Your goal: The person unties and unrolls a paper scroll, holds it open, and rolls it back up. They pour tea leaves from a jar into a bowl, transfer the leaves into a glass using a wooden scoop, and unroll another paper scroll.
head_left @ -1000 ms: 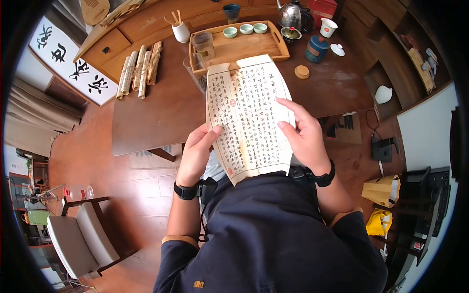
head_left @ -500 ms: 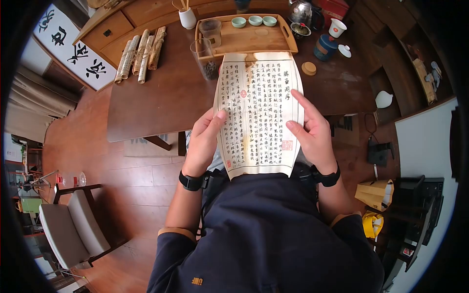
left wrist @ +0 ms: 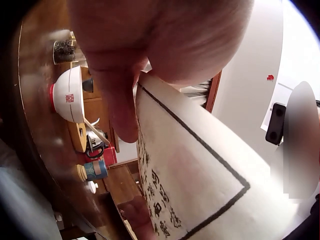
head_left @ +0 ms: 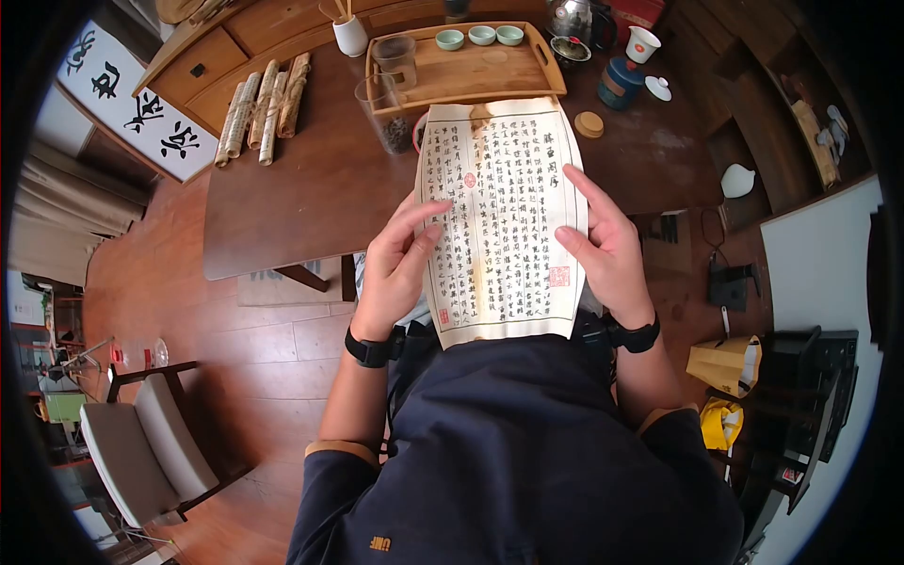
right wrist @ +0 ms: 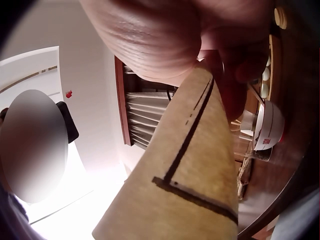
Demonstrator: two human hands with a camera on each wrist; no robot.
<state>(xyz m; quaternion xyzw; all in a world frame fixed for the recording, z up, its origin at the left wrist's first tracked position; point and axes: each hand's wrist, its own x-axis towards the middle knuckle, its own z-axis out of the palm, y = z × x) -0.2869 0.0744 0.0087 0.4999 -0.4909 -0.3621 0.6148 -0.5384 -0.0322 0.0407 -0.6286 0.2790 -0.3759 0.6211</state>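
A cream sheet [head_left: 499,226] covered in columns of black handwriting, with red seals and a brown-stained top edge, is held up in front of the torso. The left hand [head_left: 391,273] grips its left edge, with the thumb and one finger showing over the front. On the right edge, the right hand [head_left: 607,259] holds the sheet, its thumb and index finger on the written side and the rest behind. Both wrist views show the sheet's border, in the left [left wrist: 195,150] and right [right wrist: 200,155], rising between thumb and fingers.
Behind the sheet, the brown table [head_left: 282,212] bears rolled scrolls [head_left: 268,108], clear cups [head_left: 386,118] and a wooden tray [head_left: 471,80] with green cups. A blue canister [head_left: 620,83] stands at the right. A white bowl [left wrist: 69,95] shows in the left wrist view. A chair [head_left: 146,452] is at the left.
Over the last second the sheet came round to face the camera more squarely. Since half a second ago, a left finger has come over the front of the sheet; the right hand keeps its hold.
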